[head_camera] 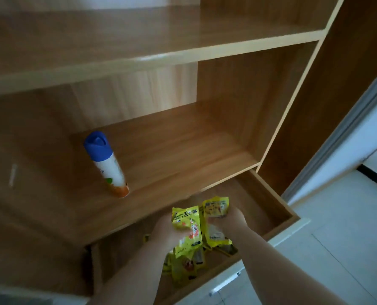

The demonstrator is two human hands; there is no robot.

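Both my hands are over an open wooden drawer (277,208) below a shelf unit. My left hand (164,231) grips a yellow packet (188,230) with orange print. My right hand (232,220) grips another yellow packet (216,208), held just right of the first. Several more yellow packets (183,265) lie in a heap in the drawer beneath my hands. A spray can (106,164) with a blue cap and a white and orange body stands on the shelf board above the drawer, left of my hands.
The wooden shelf unit (183,56) has boards above and a side panel on the right. A white drawer front with a metal handle (225,285) is below. Pale floor tiles (337,238) lie to the right, beside a sliding door frame (348,119).
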